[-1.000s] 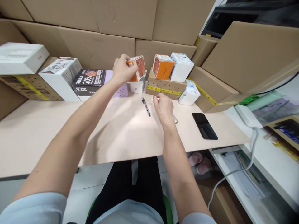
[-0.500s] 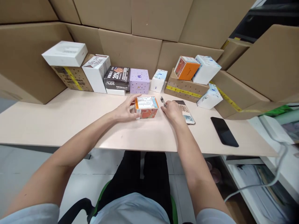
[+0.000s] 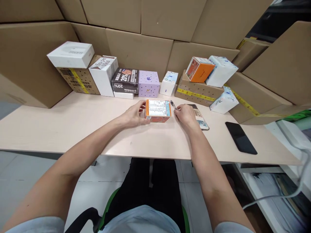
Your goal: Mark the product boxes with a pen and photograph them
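Note:
My left hand grips the left side of a small orange and white carton, thumb at the front and fingers behind. The carton's printed label faces up, and a strip of its red picture side shows below. In my right hand a pen is pinched, its dark end pointing away from me, just right of the carton. Partly under that hand lies a flat notebook-like item with a banknote-style print.
Along the cardboard wall stand several boxes, among them a purple dotted box, a black box and a brown carton carrying an orange box. A black phone lies at the right. The table's front edge is close to me.
The carton has tipped so that more of its labelled top and less of its picture side shows. The whole view has shifted slightly; both hands keep their grips.

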A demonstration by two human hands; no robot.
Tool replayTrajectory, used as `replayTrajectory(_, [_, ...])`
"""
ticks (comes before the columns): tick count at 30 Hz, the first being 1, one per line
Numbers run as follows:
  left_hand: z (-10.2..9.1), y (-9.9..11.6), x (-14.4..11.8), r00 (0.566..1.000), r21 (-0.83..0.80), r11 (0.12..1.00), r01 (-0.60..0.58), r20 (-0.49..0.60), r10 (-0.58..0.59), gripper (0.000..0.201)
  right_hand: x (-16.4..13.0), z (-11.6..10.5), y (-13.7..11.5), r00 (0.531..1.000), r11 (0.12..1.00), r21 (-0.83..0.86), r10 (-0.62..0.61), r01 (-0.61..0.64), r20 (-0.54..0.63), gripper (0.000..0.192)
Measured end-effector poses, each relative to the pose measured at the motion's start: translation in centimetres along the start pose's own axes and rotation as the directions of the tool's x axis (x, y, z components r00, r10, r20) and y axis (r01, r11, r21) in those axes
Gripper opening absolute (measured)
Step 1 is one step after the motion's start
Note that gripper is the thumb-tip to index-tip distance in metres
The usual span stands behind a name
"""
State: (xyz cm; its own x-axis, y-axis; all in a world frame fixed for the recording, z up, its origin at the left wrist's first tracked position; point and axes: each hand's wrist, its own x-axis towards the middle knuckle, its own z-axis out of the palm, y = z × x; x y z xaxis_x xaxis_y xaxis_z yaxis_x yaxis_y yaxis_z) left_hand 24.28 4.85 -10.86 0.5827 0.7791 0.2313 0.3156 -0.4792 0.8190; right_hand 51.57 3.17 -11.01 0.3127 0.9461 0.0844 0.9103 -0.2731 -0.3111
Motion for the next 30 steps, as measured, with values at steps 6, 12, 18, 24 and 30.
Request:
replayTrajectory(6, [0.2,-1.4,0.6,0.967,0.127,0.965,-0.231,-0.083,0.242,0.073,0.6,0.1,-0.1,0.99,0.729,0.68,0.135,-0.078,-0.03,0.032])
replayTrajectory(12, [0.4,-2.3,0.5,0.953,0.344,0.923,-0.175,-0.175,0.246,0.065,-0.1,-1.9,-1.2,0.956,0.069,0.955,0.074,-0.288,0.283,0.003])
replayTrajectory(18, [0.2,-1.8,0.2,0.993,0.317,0.945,-0.074,-0.068,0.101,0.063,-0.6,-2.4,-1.6,0.931,0.062,0.929,0.062,-0.364,0.36,0.009])
replayTrajectory(24, [-0.7,-0.3,0.1,0.958,0.122,0.965,0.233,-0.199,-0.207,0.041,-0.5,-2.0,-1.4,0.921,0.086,0.918,-0.015,-0.386,0.389,0.013])
replayTrajectory(30, [-0.7,0.8,-0.1,0.959,0.194,0.939,0.283,-0.083,-0.271,0.077,-0.7,-1.2,-1.6,0.921,0.197,0.905,-0.028,-0.376,0.389,0.014])
